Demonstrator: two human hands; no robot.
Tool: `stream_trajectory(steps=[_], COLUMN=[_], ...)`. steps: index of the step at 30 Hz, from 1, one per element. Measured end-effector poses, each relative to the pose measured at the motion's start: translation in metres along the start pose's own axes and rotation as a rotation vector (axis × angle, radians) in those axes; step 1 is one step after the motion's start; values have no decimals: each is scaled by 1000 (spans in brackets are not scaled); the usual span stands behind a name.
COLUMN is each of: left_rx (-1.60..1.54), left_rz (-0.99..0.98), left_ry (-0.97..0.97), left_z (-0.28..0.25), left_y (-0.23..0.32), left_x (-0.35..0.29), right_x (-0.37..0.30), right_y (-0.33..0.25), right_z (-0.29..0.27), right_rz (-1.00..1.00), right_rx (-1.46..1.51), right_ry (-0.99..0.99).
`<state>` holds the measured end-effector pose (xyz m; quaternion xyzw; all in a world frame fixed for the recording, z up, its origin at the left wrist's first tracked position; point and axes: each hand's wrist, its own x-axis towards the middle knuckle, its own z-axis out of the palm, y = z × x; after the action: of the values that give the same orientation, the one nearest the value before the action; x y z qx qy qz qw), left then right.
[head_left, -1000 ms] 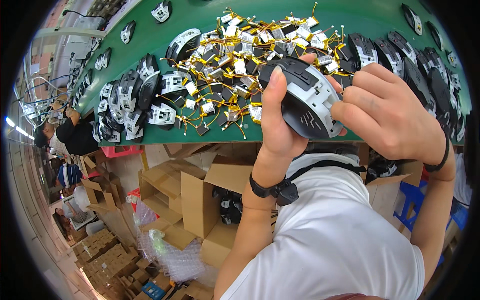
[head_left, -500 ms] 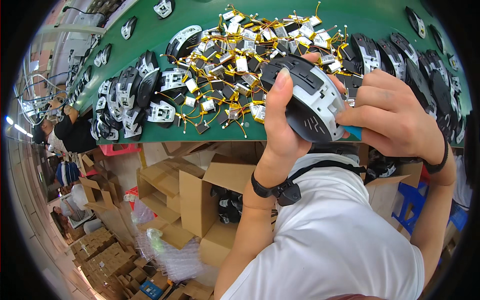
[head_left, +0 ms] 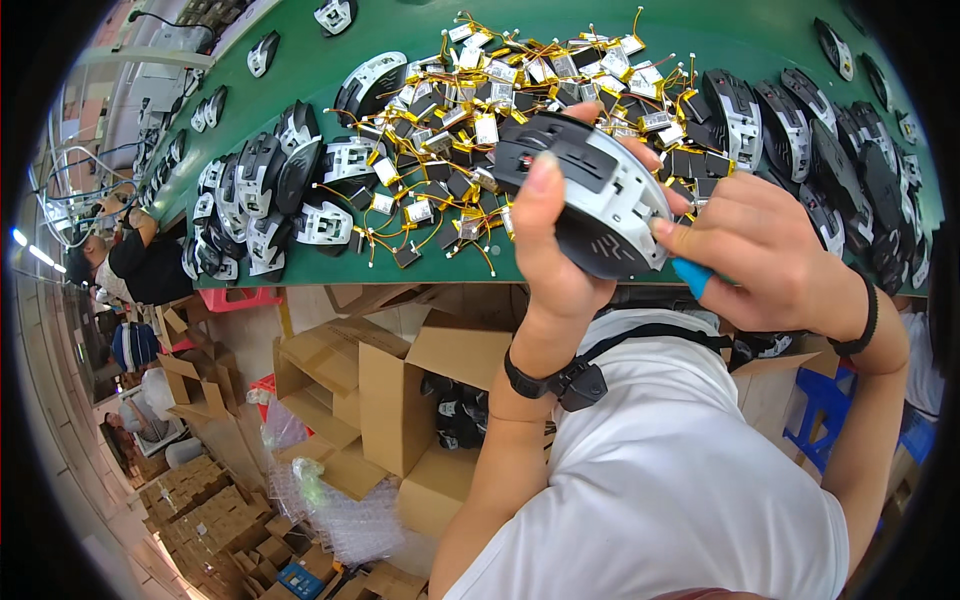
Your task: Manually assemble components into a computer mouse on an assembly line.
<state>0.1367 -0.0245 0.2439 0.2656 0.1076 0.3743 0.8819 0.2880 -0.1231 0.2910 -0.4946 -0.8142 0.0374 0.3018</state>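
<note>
A curved black and white plastic housing (head_left: 620, 195), shaped like a computer mouse shell with slots in its pale side, is held tilted above the table's near edge. My left hand (head_left: 555, 235) grips it, thumb on the near side and fingertips showing past its far edge. My right hand (head_left: 760, 250) is closed at the housing's right end, one fingertip touching the white rim. A blue finger cover (head_left: 692, 276) sits on one of its fingers. Whether something small is pinched there is hidden. Behind the housing lies a heap of small battery packs (head_left: 485, 130) with thin wires and yellow tape.
More housings (head_left: 258, 175) cluster left of the heap, and others (head_left: 738, 118) on the right, all on the green table (head_left: 420, 25). Below its edge stand open cardboard boxes (head_left: 385, 410), bubble wrap (head_left: 345, 510) and a blue stool (head_left: 822, 415). A person (head_left: 140, 255) sits far left.
Both hands have shifted slightly left with the housing. My right hand's blue-covered finger has come further into view below the rim.
</note>
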Motion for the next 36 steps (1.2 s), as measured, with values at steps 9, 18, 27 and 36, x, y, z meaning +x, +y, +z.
stream_trajectory(steps=[9,18,27,36], left_rx=[484,255,308,338], left_rz=[356,265,258,264], left_ry=[-36,-204,-137,-221], left_z=[18,1,1,-8], left_y=[6,2,4,-3], left_x=[-6,-5,-6,-7], right_x=[-1,-1,-3,-10], right_y=[-9,-13,-13,-14], right_z=[19,34,41,50], right_rz=[752,820,831,914], right_rx=[1442,1502,1497,1455], right_ry=[30,151,137,141])
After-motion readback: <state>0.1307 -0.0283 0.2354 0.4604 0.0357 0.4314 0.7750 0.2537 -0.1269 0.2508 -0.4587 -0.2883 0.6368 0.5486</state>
